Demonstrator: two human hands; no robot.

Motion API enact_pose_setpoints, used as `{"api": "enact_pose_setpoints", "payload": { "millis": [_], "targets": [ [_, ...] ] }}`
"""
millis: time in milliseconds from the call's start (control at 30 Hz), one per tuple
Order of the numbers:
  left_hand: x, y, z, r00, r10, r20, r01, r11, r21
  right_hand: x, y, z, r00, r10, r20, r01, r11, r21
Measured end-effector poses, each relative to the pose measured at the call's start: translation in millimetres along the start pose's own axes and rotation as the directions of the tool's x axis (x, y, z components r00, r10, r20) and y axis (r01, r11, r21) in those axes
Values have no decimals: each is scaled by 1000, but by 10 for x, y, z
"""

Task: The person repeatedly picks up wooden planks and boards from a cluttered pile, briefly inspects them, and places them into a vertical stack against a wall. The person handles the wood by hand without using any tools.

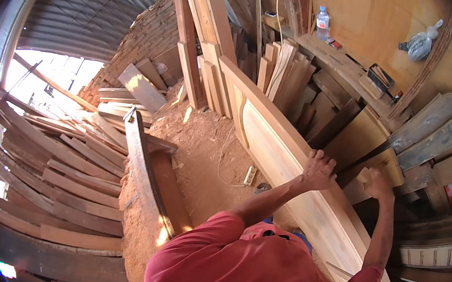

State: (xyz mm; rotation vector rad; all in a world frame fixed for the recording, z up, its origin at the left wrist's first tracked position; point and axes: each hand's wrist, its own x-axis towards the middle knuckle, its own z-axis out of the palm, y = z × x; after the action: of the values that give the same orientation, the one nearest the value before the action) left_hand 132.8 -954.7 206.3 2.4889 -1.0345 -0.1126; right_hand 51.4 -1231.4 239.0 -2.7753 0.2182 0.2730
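A long pale wooden door panel, with a moulded, curved inset on its face, stands on its edge and runs from the upper middle to the lower right. My left hand lies over its top edge, fingers curled onto the wood. On the far side of the panel, my right hand is closed on a small tan block, raised a little to the right of the top edge. The fingers partly cover the block, and its exact kind is hard to make out.
A dark-edged workbench strewn with sawdust stands at left. Stacked boards fill the left side. On the right, a shelf carries a water bottle. A power strip lies on the sawdust-covered floor.
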Motion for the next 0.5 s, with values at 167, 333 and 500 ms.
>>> {"api": "enact_pose_setpoints", "payload": {
  "millis": [167,333,500],
  "targets": [
    [639,-111,-218,968,24,250,67,934,-351,-109,-1246,-1651,998,50,-40,-51,998,-29],
    [865,-394,-219,961,250,118,-53,585,-810,-184,-2735,-2564,998,20,-63,-28,990,-140],
    [904,-893,-839,964,251,-90,-145,211,-967,30,-3605,-2663,899,-305,-315,274,952,-138]
  ]
}}
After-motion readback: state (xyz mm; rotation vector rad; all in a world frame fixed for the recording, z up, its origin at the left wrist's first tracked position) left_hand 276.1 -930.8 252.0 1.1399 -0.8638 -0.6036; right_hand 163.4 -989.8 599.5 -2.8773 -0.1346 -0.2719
